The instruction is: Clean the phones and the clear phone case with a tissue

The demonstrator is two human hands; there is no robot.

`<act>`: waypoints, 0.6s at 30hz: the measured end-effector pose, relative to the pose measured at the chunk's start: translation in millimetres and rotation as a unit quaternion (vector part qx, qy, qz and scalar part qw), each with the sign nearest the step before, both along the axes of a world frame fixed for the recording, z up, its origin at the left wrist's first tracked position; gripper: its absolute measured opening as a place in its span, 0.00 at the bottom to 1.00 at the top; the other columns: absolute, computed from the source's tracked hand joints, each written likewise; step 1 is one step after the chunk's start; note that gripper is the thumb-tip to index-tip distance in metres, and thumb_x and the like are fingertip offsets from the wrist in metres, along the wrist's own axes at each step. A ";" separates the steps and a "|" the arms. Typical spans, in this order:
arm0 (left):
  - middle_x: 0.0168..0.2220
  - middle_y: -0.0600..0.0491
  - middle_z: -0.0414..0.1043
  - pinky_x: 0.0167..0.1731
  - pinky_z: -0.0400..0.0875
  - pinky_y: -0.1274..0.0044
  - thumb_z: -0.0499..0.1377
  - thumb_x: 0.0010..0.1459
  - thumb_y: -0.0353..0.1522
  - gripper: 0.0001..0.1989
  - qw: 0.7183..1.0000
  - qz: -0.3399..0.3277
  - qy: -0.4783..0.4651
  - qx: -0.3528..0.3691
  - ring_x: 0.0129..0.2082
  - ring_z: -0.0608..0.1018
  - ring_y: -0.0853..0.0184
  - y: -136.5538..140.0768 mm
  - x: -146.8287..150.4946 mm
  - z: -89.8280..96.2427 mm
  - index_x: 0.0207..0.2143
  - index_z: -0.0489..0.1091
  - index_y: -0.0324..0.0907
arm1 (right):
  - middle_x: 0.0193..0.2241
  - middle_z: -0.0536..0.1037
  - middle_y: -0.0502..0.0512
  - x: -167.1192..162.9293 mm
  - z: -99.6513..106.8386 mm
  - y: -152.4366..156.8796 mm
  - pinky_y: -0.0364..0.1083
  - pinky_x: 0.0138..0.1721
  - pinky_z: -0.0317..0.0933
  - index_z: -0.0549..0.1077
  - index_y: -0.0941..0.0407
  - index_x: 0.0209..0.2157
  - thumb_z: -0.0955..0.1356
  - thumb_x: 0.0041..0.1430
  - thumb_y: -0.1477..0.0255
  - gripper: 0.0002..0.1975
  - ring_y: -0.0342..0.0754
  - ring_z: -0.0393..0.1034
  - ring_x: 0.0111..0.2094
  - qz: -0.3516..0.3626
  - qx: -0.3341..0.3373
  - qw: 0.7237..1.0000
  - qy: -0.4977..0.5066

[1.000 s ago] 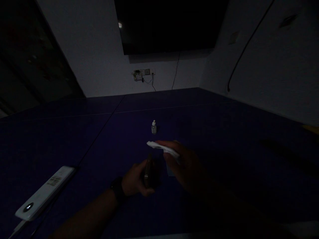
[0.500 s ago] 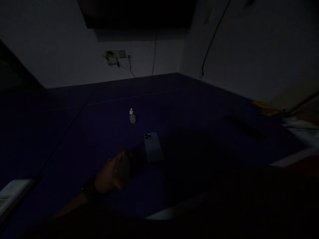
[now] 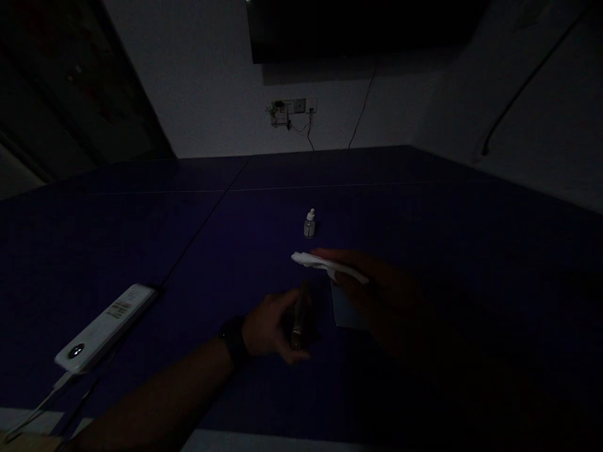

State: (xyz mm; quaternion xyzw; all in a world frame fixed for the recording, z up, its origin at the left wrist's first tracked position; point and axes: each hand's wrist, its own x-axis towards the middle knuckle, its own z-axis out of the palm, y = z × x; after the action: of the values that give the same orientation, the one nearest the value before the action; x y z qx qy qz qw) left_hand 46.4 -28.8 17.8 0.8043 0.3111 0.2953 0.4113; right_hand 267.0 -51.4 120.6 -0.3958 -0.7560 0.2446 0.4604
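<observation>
The room is very dark. My left hand (image 3: 268, 329), with a dark band at the wrist, grips a thin dark phone (image 3: 298, 317) stood on its edge on the blue table (image 3: 141, 238). My right hand (image 3: 377, 295) hovers to the right of it and pinches a white folded tissue (image 3: 325, 265) that sticks out to the left. Under my right hand lies a second, pale phone (image 3: 345, 311), mostly covered. A small clear dropper bottle (image 3: 309, 224) with a white cap stands upright just beyond the tissue.
A white power strip (image 3: 106, 326) with a cable lies at the near left of the table. A dark screen (image 3: 358, 28) hangs on the far wall above a wall socket (image 3: 288, 112) with plugged cables. A wall runs along the right side.
The view swung right and back again. My right hand with the tissue left the view half a second ago, baring the pale phone, and is now back over it. The left hand keeps the dark phone.
</observation>
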 end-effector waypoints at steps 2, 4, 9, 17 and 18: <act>0.37 0.53 0.78 0.34 0.74 0.74 0.72 0.41 0.50 0.36 1.000 -0.003 0.002 0.008 0.33 0.80 0.62 0.5 -1.1 -2.6 0.48 0.67 0.42 | 0.49 0.80 0.54 -4.0 -19.6 12.2 0.53 0.49 0.71 0.76 0.50 0.52 0.62 0.68 0.70 0.16 0.53 0.76 0.49 0.022 -0.002 1.000 -0.019; 0.38 0.52 0.78 0.35 0.74 0.74 0.71 0.41 0.50 0.37 1.000 -0.003 0.000 0.016 0.34 0.80 0.61 1.0 -1.7 -3.9 0.50 0.67 0.42 | 0.49 0.81 0.54 -9.7 -38.2 18.9 0.54 0.53 0.69 0.76 0.51 0.51 0.61 0.67 0.72 0.17 0.52 0.76 0.50 0.049 -0.001 0.998 -0.032; 0.44 0.50 0.79 0.43 0.74 0.69 0.71 0.42 0.50 0.39 0.999 -0.005 -0.003 0.036 0.41 0.81 0.57 0.4 -1.5 -3.3 0.53 0.67 0.43 | 0.43 0.83 0.56 -18.2 -53.3 14.2 0.53 0.47 0.72 0.78 0.52 0.47 0.62 0.65 0.71 0.15 0.52 0.79 0.44 0.044 -0.093 0.995 -0.011; 0.39 0.51 0.78 0.37 0.76 0.71 0.71 0.41 0.50 0.38 0.999 0.001 -0.009 0.040 0.34 0.80 0.60 2.1 -0.7 -7.6 0.50 0.67 0.42 | 0.48 0.81 0.56 -21.5 -44.7 4.3 0.55 0.52 0.69 0.77 0.52 0.51 0.62 0.65 0.69 0.18 0.53 0.76 0.49 0.032 -0.107 0.994 0.021; 0.40 0.51 0.78 0.37 0.76 0.71 0.71 0.41 0.50 0.38 0.999 0.000 -0.010 0.043 0.36 0.81 0.59 2.2 -0.6 -7.5 0.50 0.67 0.42 | 0.47 0.82 0.57 -21.3 -46.8 5.3 0.55 0.51 0.70 0.77 0.52 0.50 0.61 0.65 0.69 0.17 0.53 0.77 0.49 0.023 -0.112 0.993 0.009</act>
State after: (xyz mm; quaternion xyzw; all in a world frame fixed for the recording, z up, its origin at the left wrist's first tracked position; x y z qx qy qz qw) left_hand 45.8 -26.6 10.3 0.8185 0.2940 0.3161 0.3791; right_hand 245.7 -46.1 73.8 -0.4247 -0.7285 0.3422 0.4144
